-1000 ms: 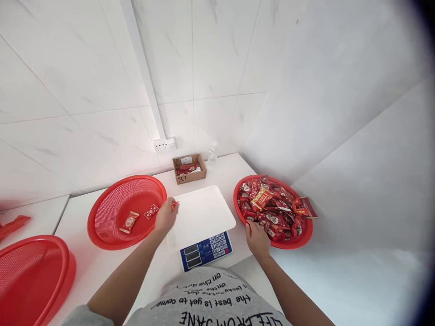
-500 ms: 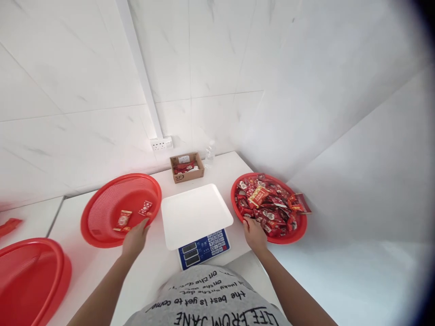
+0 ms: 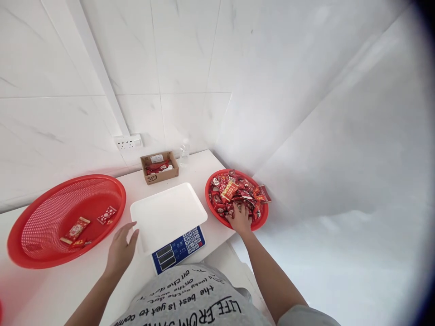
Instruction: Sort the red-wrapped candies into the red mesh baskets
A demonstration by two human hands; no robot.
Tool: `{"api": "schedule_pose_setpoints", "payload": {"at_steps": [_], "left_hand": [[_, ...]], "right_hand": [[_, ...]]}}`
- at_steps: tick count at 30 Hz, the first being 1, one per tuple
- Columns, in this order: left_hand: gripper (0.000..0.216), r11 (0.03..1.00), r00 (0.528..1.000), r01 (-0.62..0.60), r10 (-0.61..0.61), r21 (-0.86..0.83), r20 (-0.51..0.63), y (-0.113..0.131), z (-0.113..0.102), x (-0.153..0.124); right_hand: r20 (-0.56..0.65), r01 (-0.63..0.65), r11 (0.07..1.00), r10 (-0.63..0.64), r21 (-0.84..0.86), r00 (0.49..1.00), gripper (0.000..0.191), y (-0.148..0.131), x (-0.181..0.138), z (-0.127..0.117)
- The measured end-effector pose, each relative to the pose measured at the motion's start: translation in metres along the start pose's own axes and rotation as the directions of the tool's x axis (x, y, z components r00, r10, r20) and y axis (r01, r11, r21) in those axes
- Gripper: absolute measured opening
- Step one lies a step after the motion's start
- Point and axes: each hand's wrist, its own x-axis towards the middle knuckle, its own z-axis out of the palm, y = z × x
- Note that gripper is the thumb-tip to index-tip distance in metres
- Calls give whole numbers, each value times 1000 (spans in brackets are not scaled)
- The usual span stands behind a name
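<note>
My right hand [image 3: 240, 220] reaches over the near rim of a red plastic basket [image 3: 210, 207], its spread fingers resting on the heap of small red snack packets [image 3: 230, 191]. Whether a fingertip grips one is hidden. My left hand [image 3: 121, 249] is open and holds nothing, beside the left edge of the white tray [image 3: 168, 210] of a digital scale [image 3: 179, 248]. Nothing lies on that tray. Further left stands a larger-looking red basket [image 3: 16, 231], with a few packets [image 3: 77, 229] on its bottom.
Behind the scale sits a small cardboard box [image 3: 156, 177] with red packets inside. A clear plastic bottle [image 3: 184, 153] stands beside it near the wall. The table [image 3: 200, 158] ends at the right, close to the full basket. A socket [image 3: 128, 141] is on the wall.
My left hand has let go of the left basket's rim and moved to the scale tray. My right hand has gone from the right basket's rim onto its packets. The view has turned right.
</note>
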Motion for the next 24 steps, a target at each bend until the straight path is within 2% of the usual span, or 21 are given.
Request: {"api": "schedule_pose_setpoints", "payload": {"at_steps": [2, 7, 11, 16, 19, 21, 23, 24], "left_hand": [[41, 997, 998, -49, 51, -54, 35, 15, 9, -2], [39, 985, 988, -91, 108, -148, 111, 41, 18, -9], [35, 985, 984, -23, 53, -174, 172, 47, 13, -13], [32, 976, 976, 68, -22, -206, 217, 45, 6, -16], [32, 957, 966, 134, -68, -258, 250, 47, 5, -17], [31, 930, 951, 195, -102, -310, 292, 53, 5, -16], [30, 885, 930, 251, -110, -392, 350, 64, 5, -15], [30, 853, 917, 281, -102, -441, 387, 71, 5, -14]], "right_hand": [[15, 21, 999, -20, -48, 1000, 61, 1, 5, 2], [-122, 101, 994, -104, -34, 987, 43, 1, 12, -1], [-179, 169, 963, -133, 209, 975, 39, 6, 15, -9], [-203, 64, 833, 59, 549, 977, 44, 8, 12, -26], [-211, 60, 704, 129, 707, 969, 49, -4, 4, -40], [-129, 46, 541, 117, 840, 985, 55, -21, -4, -48], [44, -34, 325, -25, 945, 999, 60, -44, -17, -52], [134, -100, 236, -132, 967, 982, 60, -56, -25, -53]]}}
